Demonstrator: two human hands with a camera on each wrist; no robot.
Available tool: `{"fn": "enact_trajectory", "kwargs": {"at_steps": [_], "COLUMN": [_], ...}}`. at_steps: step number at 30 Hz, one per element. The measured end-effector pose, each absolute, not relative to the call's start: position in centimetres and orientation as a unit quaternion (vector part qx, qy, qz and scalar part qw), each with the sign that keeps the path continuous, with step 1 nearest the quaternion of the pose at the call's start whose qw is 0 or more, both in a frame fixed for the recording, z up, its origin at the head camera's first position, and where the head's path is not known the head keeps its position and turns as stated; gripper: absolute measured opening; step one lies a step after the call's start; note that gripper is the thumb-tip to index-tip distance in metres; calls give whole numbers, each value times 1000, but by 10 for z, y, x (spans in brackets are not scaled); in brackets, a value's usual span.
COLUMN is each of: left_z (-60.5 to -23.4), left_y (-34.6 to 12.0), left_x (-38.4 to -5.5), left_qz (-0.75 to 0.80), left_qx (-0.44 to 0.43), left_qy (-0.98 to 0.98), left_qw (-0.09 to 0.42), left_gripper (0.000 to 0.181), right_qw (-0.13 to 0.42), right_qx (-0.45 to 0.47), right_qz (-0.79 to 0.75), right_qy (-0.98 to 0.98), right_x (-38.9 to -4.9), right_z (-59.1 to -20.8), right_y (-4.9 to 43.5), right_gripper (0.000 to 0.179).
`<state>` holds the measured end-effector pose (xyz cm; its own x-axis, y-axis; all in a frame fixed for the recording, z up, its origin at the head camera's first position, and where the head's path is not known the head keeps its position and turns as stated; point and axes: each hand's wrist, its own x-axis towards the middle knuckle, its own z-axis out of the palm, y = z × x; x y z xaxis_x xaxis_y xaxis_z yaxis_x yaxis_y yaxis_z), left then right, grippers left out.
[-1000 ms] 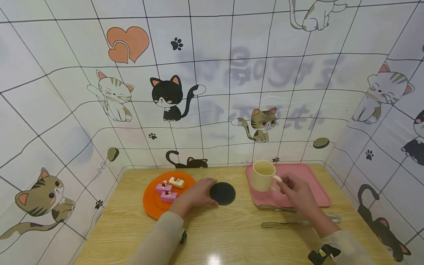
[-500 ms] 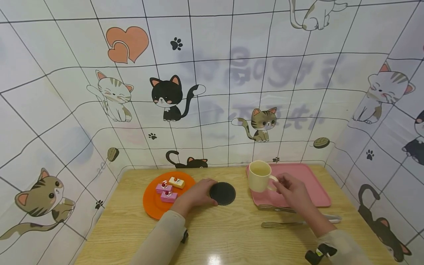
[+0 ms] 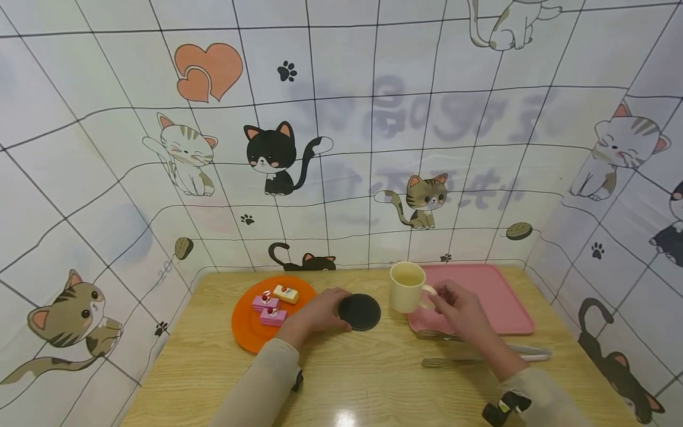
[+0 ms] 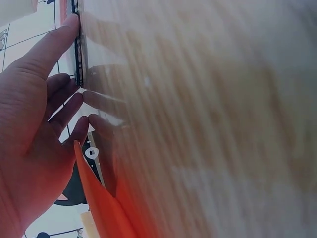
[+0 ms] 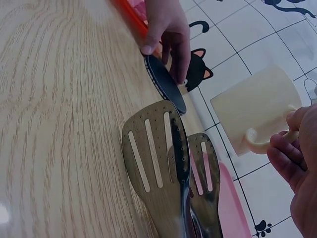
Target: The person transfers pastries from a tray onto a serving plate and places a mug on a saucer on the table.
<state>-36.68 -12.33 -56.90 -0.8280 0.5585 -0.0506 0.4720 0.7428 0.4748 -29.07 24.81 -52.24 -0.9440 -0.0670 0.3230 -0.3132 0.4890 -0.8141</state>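
My right hand (image 3: pixel 464 305) pinches the handle of a pale yellow mug (image 3: pixel 407 290). The mug is upright, raised past the left edge of the pink tray (image 3: pixel 498 296); its side faces the right wrist view. A round black coaster (image 3: pixel 360 312) lies flat on the table to the mug's left. At the coaster's left edge rests my left hand (image 3: pixel 315 314), thumb in front and fingers behind, loosely bent. In the left wrist view its thumb (image 4: pixel 62 37) touches the coaster's rim (image 4: pixel 78 54).
An orange plate (image 3: pixel 248 335) with small toy cakes (image 3: pixel 273 316) stands left, beside my left wrist. Two slotted turners (image 5: pixel 156 153) lie at the tray's front edge, beneath my right forearm. A cat-print cloth wall (image 3: pixel 341 148) closes off the table's back (image 3: pixel 347 379).
My right hand has carried the mug leftward from above the tray toward the coaster. The left hand and the coaster have stayed in place.
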Motion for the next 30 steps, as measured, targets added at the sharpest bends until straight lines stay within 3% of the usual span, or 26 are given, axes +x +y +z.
{"fn": "enact_trajectory", "kwargs": {"at_steps": [30], "left_z": [-564], "left_y": [-122], "left_x": [-365], "left_qz": [225], "left_qx": [268], "left_qy": [931], "left_qw": [108], "left_gripper": [86], "right_qw": [109], "right_qx": [124], "right_qz": [492], "right_qy": [-855], "right_x": [-300], "right_z": [-533], "right_y": [217], "right_gripper": [9]}}
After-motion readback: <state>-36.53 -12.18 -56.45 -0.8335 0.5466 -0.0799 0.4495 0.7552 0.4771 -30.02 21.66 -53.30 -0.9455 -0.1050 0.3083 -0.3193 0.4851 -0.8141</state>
